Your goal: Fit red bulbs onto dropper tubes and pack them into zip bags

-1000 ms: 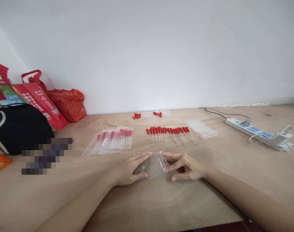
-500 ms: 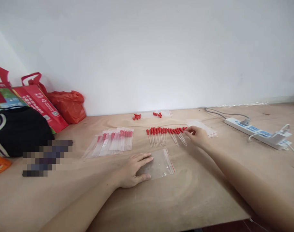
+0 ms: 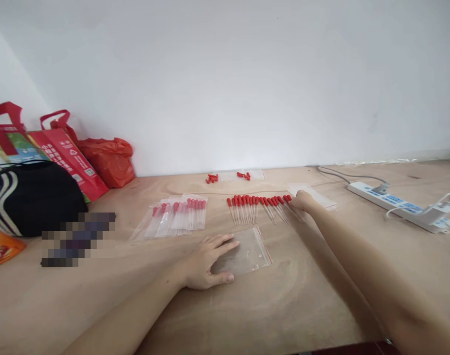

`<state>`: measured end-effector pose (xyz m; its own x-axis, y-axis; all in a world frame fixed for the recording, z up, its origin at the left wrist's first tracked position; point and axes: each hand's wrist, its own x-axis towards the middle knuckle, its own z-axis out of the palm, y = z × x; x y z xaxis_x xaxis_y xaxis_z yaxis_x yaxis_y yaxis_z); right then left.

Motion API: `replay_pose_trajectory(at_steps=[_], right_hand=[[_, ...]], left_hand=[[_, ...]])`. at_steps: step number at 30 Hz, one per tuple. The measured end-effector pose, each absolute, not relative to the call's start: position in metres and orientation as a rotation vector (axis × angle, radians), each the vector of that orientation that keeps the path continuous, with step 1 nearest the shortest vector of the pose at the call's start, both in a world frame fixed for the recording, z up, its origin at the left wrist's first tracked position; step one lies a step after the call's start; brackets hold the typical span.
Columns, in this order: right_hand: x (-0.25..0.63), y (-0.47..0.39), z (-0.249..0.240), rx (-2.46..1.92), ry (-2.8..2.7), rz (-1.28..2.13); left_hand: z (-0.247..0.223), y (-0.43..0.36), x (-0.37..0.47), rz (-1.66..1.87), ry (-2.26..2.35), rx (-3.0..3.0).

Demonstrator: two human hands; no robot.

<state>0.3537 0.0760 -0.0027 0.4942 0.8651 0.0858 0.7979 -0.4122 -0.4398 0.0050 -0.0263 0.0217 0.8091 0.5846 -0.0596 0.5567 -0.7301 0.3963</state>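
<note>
My left hand (image 3: 212,261) lies flat on a clear zip-lock bag (image 3: 247,254), its fingers spread. Beyond that bag runs a row of droppers (image 3: 252,207) with red bulbs and clear stems, tips pointing towards me. At the row's right end my right hand (image 3: 304,201) is closed in a pinch at a dropper; a pale stem shows faintly under the hand, and the fingertips are mostly hidden. To the left, overlapping zip-lock bags (image 3: 173,219) hold more red-bulbed droppers.
Flat bags (image 3: 317,196) lie behind my right hand. Loose red bulbs (image 3: 212,178) and another bag (image 3: 226,175) are by the wall. A power strip (image 3: 398,204) with cables sits right. Shopping bags (image 3: 67,158), a black bag (image 3: 40,197) and a blurred object (image 3: 79,239) stand left.
My right hand has shifted slightly right and turned along the end of the dropper row. My left hand stays on the bag, its fingers a little more spread. The view has shifted slightly.
</note>
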Motion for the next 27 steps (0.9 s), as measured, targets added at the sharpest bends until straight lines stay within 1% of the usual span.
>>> replay_pose_trajectory(at_steps=[3,7,9,13,15,20,23,27], right_hand=[[0.354,0.071,0.004,-2.361,-1.328,0.320],[0.350,0.050,0.014,-2.238,-1.352,0.345],[0.341,0.035,0.013,-2.057,-1.379,0.421],[0.313,0.003,-0.002,-1.470,-1.284,0.713],[0.299,-0.009,-0.011,-1.335,-1.194,0.768],[0.276,-0.025,-0.026,-1.195,-1.028,0.868],[0.265,-0.030,-0.031,-1.096,-0.980,1.014],[0.255,-0.035,-0.030,-1.050,-1.047,1.187]], left_hand=[[0.023,-0.027,0.005,0.092,0.864,2.584],[0.024,-0.027,0.005,0.088,0.859,2.573],[0.024,-0.026,0.005,0.081,0.864,2.575],[0.022,-0.025,0.006,0.079,0.868,2.590],[0.020,-0.025,0.006,0.092,0.863,2.591],[0.019,-0.024,0.006,0.113,0.850,2.569],[0.018,-0.024,0.006,0.143,0.865,2.538],[0.017,-0.025,0.007,0.218,0.883,2.499]])
